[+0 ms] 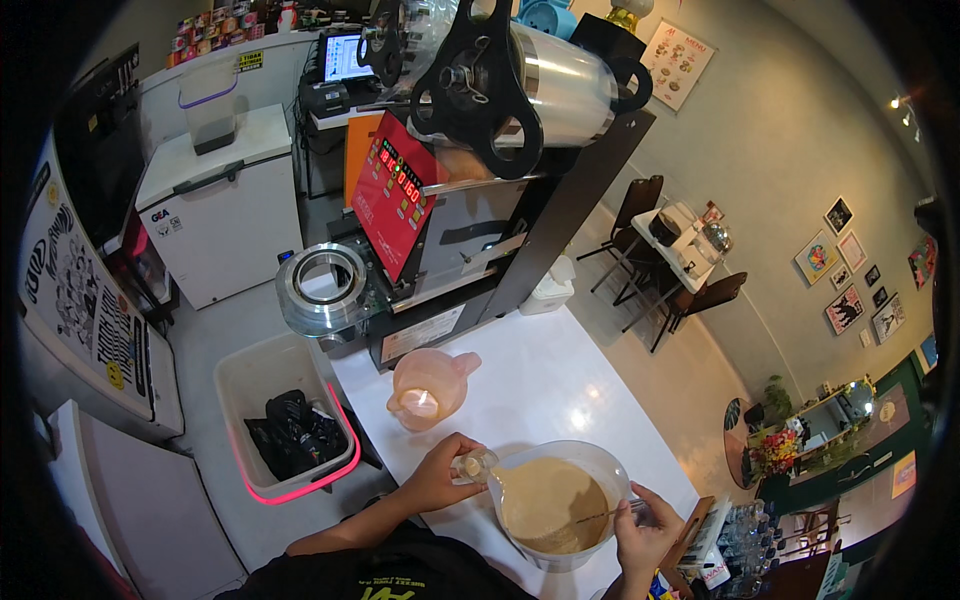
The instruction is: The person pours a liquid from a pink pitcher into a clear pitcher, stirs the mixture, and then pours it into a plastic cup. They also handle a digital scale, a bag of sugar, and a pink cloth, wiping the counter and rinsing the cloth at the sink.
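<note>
A large clear plastic pitcher (574,450) holds a tan, milky liquid (555,499) on the white table. My left hand (442,480) grips a small clear cup (475,466) beside the pitcher's spout, at its left rim. With my right hand (645,525) I hold the handle of a metal utensil, seemingly a whisk (596,517); its lower end is hidden in the liquid. A pink translucent pitcher (431,382) stands farther back on the table, near the machine.
Behind the pink pitcher stands a cup-sealing machine (394,195) with a red control panel and a ring-shaped cup holder (324,281). A bin (232,390) with black plastic inside is on the floor at left. Several bottles (742,536) and a wooden-edged box (694,525) are at lower right.
</note>
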`<state>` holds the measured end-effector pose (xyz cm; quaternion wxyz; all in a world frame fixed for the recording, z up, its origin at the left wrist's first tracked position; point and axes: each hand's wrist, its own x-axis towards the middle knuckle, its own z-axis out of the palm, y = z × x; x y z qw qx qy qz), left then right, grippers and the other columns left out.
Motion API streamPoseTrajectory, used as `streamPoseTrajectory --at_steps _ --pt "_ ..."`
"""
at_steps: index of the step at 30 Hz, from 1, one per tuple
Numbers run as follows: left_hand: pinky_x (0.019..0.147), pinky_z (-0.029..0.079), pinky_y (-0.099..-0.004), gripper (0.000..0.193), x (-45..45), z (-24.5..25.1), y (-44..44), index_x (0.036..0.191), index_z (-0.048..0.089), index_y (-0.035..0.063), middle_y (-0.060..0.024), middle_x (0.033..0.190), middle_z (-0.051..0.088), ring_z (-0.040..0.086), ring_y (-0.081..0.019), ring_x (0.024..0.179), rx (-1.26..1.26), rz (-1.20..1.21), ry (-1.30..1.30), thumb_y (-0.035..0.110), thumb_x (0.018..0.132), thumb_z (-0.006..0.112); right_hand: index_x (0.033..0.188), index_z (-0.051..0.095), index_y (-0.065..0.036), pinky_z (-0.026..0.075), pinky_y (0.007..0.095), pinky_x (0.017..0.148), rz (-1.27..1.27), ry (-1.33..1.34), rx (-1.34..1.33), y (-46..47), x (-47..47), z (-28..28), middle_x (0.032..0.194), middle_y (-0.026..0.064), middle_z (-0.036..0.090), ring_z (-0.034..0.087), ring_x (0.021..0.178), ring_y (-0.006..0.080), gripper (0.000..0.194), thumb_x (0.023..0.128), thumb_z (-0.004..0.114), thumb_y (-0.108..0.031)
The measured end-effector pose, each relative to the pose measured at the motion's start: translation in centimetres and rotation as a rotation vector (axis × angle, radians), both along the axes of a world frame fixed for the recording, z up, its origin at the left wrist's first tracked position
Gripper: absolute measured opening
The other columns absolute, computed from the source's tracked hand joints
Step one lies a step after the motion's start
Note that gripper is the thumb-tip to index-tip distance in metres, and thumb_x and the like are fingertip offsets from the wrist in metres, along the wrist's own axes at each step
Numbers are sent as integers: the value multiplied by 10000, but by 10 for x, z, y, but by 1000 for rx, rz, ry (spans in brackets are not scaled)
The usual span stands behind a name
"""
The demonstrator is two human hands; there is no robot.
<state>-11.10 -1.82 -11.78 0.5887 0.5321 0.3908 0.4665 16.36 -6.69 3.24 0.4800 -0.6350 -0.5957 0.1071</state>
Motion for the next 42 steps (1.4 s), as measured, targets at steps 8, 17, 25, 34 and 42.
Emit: streamPoseTrajectory --at_steps 8,17,25,34,42 --pt "945 550 -375 562 0 -6 0 1216 483 52 -90 1240 536 554 -205 1188 -40 -2 -40 95 775 829 1010 713 81 440 233 593 21 10 -52 -2 -4 5 792 75 657 557 649 95 274 756 764 -8" --pt "940 543 -381 563 0 -10 -1 1207 489 68 -76 1241 552 551 -210 1194 -42 16 18 73 754 821 1003 716 82 402 217 555 62 4 -25 1 -3 0 721 39 631 519 596 66 269 758 766 -17" --pt "930 540 -390 569 0 -14 -1 1210 488 79 -75 1259 547 531 -207 1224 -33 23 13 86 752 825 989 714 96 395 218 545 57 -26 -45 2 -5 4 702 33 624 508 584 66 263 765 761 -35" --pt "952 538 -381 560 0 -16 -2 1200 480 70 -80 1261 546 524 -204 1238 -32 17 -38 64 755 820 1004 705 106 414 224 558 83 -6 -53 1 -2 2 755 69 651 537 609 80 266 779 756 -27" --pt "937 535 -363 557 2 -18 -2 1204 482 75 -68 1251 552 536 -192 1218 -36 5 -44 72 761 821 1007 707 100 420 226 569 69 -6 -55 -1 -4 2 746 62 651 547 624 81 276 773 766 -33"
